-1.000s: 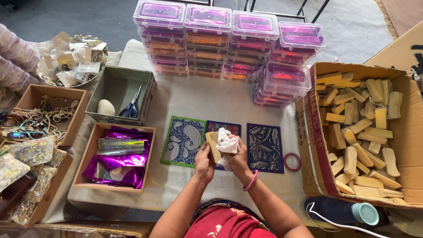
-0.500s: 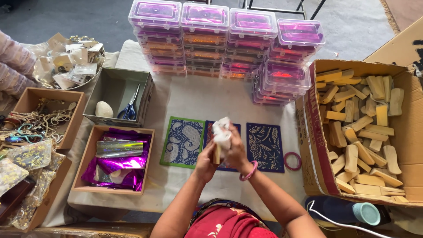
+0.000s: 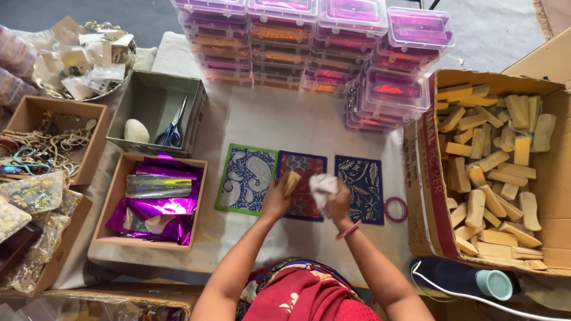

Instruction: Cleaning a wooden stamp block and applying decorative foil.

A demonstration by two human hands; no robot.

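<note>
A small tan wooden block (image 3: 291,182) sits pinched in the left hand (image 3: 275,201), fingers closed round its lower end, while the right hand (image 3: 338,201) clutches a crumpled white cloth (image 3: 322,186) just beside it; both are held above the middle one of three patterned mats, the red-and-blue mat (image 3: 303,184). To its left lies the green-edged paisley mat (image 3: 245,178) and to its right the dark blue leaf mat (image 3: 360,187), the three nearly edge to edge on the pale table cover (image 3: 279,125). A pink ring (image 3: 395,209) rests just off the leaf mat's right edge, close to the wall of the big cardboard box (image 3: 423,178) filled with more wooden blocks. Bare cloth stretches between the mats and the stacked clear plastic cases (image 3: 333,41) at the far side. On the left, a shallow box of purple foil (image 3: 151,199) stands near the paisley mat, and behind it a grey box (image 3: 151,95) holds blue-handled scissors (image 3: 172,128) and a pale stone (image 3: 136,131). A bottle with a pale blue cap (image 3: 493,284) lies by the person's right elbow.
</note>
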